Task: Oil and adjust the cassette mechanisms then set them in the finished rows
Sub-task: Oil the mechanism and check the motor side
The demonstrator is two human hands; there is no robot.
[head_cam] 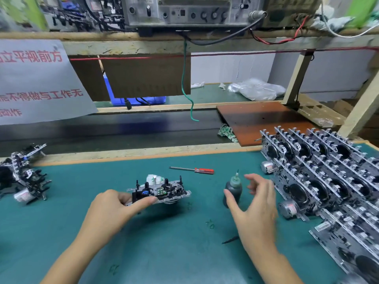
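Note:
A cassette mechanism [164, 191] lies flat on the green mat [164, 242] at the centre. My left hand [114, 210] pinches its near left edge between thumb and fingers. A small dark oil bottle [233, 188] with a thin needle tip stands upright to the right of it. My right hand [256, 206] hovers beside the bottle with fingers spread, thumb near its base, and holds nothing. Rows of mechanisms [328, 181] lean against each other at the right.
A red-handled screwdriver [194, 170] lies behind the mechanism. Dark tweezers [230, 240] lie on the mat under my right wrist. A loose pile of mechanisms [26, 173] sits at the left edge. A conveyor belt [123, 128] and a brown board [266, 119] lie beyond the mat.

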